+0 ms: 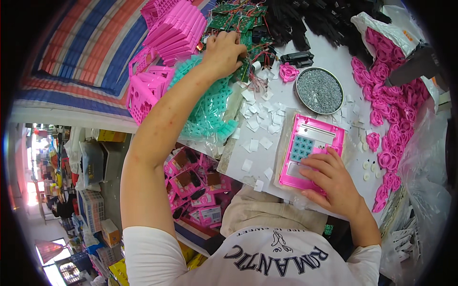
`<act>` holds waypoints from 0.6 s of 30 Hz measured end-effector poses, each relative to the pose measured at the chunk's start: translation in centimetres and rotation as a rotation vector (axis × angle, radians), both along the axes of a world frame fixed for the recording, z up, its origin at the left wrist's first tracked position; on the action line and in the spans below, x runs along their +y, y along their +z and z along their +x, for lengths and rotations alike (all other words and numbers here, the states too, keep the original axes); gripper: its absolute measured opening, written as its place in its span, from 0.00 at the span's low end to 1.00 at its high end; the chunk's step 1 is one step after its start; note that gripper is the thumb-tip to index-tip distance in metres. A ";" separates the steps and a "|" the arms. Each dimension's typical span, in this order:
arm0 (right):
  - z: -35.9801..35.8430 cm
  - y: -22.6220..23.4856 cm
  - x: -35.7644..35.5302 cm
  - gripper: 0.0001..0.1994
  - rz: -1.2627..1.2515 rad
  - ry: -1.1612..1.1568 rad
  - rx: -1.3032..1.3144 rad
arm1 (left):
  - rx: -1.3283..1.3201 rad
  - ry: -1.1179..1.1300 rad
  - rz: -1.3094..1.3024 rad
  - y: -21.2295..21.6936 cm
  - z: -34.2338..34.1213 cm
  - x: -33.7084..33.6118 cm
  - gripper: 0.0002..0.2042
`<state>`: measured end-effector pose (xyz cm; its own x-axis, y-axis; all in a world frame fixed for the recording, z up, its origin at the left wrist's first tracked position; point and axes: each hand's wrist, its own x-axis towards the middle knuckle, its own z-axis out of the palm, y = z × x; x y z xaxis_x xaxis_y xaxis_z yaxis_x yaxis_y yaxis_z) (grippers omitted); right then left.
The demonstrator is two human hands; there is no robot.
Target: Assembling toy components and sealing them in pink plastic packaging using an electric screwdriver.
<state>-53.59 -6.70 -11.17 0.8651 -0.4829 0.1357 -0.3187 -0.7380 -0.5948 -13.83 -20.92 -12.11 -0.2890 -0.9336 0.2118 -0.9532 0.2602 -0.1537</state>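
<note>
1. Right hand [331,181]: grip spread over the pink casing [322,142] on the tabletop [234,164] — best steady it lightly, sparing the blue-green keys [302,148]
2. Left hand [225,53]: grip curled over the circuit boards [222,21], pinching or not I can't tell — better ease one free than tug its wires [261,46]

Assembly workshop, heaped circuit boards [234,20], stacked pink plastic casings [175,32], dish [323,114] of small metal parts [318,89]

The casing [325,141] is super hot pink, its keypad [302,148] kinda dusty blue, circuit boards [228,22] green, bagged pads [206,110] minty teal, screws [319,90] silvery grey. Sheet [90,47] has stripes in 3 colours: blue, white, orangey red.
</note>
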 end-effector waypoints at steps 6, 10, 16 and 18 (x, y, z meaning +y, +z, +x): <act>-0.9 1.2 -0.5 0.20 0.059 -0.034 -0.102 | 0.927 -0.217 0.208 6.3 3.8 -2.1 0.12; -0.7 1.2 -1.2 0.21 0.093 -0.050 -0.191 | 1.352 0.229 0.107 9.8 -0.3 1.3 0.12; 5.0 4.1 -2.6 0.21 -0.437 -0.311 -0.342 | 1.641 0.128 0.522 8.2 -7.0 7.4 0.08; 7.3 4.5 -3.2 0.20 -0.505 -0.369 -0.343 | 1.707 0.196 0.540 7.2 -9.3 9.6 0.08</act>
